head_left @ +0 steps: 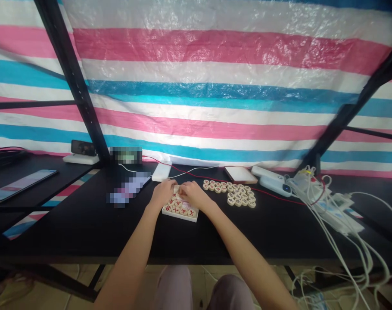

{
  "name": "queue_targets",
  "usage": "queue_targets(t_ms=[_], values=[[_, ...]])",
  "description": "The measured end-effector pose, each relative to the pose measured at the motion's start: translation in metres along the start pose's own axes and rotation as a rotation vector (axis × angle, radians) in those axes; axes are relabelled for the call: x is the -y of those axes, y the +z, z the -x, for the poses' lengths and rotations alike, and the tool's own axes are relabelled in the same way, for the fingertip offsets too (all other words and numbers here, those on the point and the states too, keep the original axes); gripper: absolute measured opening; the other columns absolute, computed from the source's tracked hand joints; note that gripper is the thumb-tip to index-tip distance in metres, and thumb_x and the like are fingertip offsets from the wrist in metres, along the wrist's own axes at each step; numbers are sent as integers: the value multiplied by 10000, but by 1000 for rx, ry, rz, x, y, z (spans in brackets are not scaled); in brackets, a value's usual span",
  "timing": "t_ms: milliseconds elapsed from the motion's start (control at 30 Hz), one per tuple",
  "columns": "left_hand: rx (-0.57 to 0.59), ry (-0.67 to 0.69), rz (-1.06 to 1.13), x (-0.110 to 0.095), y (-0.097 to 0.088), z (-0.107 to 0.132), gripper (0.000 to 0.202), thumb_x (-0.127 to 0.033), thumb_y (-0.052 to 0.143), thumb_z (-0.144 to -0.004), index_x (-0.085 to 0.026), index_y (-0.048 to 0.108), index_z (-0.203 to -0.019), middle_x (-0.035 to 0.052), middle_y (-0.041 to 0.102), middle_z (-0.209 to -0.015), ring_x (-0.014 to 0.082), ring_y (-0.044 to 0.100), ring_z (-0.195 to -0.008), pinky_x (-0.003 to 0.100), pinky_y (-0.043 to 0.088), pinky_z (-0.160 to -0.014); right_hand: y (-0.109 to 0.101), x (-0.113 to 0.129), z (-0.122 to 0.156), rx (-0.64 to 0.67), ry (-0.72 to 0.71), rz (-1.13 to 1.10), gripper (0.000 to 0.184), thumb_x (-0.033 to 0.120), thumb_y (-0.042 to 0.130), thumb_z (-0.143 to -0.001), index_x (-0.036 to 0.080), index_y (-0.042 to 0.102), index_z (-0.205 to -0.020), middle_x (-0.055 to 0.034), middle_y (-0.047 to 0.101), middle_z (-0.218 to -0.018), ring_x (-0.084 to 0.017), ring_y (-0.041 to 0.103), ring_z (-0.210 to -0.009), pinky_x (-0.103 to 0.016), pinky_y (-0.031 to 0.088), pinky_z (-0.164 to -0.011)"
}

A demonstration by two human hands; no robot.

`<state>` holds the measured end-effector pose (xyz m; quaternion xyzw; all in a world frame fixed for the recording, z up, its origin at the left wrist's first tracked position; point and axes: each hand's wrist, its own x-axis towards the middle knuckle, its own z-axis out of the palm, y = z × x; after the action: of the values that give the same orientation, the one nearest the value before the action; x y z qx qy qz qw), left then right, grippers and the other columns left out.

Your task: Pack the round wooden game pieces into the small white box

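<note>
A shallow white box stands before me on the black table, with round Chinese chess pieces bearing red characters in its near part. My left hand is at the box's far left corner, fingers curled inward. Close beside it, my right hand reaches over the far right part with bent fingers closed. Both sets of fingertips nearly meet above the far end, and whatever they grip is hidden. Right of the box, more chess pieces lie flat in a loose group.
Behind the loose pieces lies a box lid. White power banks and a tangle of cables are at the right. A white block, a blurred-out phone and another phone lie left. A red cable crosses behind.
</note>
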<state>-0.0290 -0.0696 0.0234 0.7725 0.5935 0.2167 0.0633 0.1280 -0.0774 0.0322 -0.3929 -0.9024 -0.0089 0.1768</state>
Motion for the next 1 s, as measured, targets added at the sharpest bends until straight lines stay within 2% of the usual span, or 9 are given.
queue_targets(t_ms=[67, 167, 267, 467, 533, 633, 733, 833, 1000], values=[[-1, -4, 7, 1, 2, 0, 313, -210, 313, -864, -241, 622, -903, 32, 609, -983, 181, 561, -888, 272, 399, -725, -6, -6, 1, -62, 11, -143, 63, 201, 597, -790, 164, 613, -741, -13, 645, -777, -126, 556, -725, -244, 347, -675], [12, -17, 10, 2, 4, -1, 314, -221, 310, -864, -248, 619, -914, 28, 607, -989, 185, 565, -877, 275, 403, -724, -27, -20, 13, -290, 108, -336, 133, 309, 582, -809, 189, 637, -794, -4, 666, -828, -110, 560, -696, -228, 384, -670], [14, -40, 16, 3, 6, -3, 317, -238, 307, -867, -253, 616, -933, 25, 605, -1013, 190, 568, -876, 280, 406, -732, -46, -38, 35, -444, 262, -332, 209, 397, 569, -805, 212, 649, -862, -6, 673, -852, -118, 562, -669, -237, 395, -651], [45, -65, 36, 5, 6, -6, 314, -249, 304, -862, -261, 610, -932, 12, 609, -1043, 199, 564, -906, 283, 407, -741, -34, -51, 75, -302, 345, 71, 218, 349, 588, -809, 203, 615, -968, -35, 671, -824, -172, 576, -766, -289, 351, -720], [42, -70, 30, 5, 5, -6, 315, -245, 300, -860, -265, 607, -927, 8, 616, -1038, 205, 564, -908, 290, 407, -738, -25, -48, 78, -276, 317, 161, 214, 327, 579, -821, 198, 592, -992, -38, 671, -844, -175, 569, -798, -301, 331, -746], [41, -85, 27, 5, 3, -6, 317, -236, 297, -857, -266, 606, -926, 7, 622, -1033, 209, 564, -913, 292, 408, -735, -17, -46, 78, -211, 241, 263, 126, 292, 519, -861, 204, 608, -855, -40, 668, -839, -181, 540, -838, -323, 297, -770], [45, -84, 34, 5, 4, -6, 313, -242, 302, -858, -263, 607, -928, 7, 622, -1034, 205, 564, -912, 288, 408, -741, -15, -46, 77, -187, 186, 384, 144, 236, 484, -869, 192, 621, -870, -80, 644, -987, -213, 486, -940, -347, 276, -770], [40, -75, 42, 6, 5, -6, 312, -237, 305, -861, -261, 610, -927, 7, 619, -1043, 200, 563, -914, 284, 407, -749, -17, -44, 78, -214, 183, 416, 190, 214, 481, -859, 202, 615, -993, -88, 563, -1164, -228, 438, -1008, -353, 272, -770], [28, -84, 48, 5, 6, -6, 307, -238, 315, -867, -261, 611, -942, 11, 614, -1053, 197, 564, -914, 281, 410, -759, -30, -23, 73, -290, 231, 253, 286, 213, 410, -895, 235, 577, -1126, -74, 548, -1155, -210, 443, -998, -345, 272, -788]])
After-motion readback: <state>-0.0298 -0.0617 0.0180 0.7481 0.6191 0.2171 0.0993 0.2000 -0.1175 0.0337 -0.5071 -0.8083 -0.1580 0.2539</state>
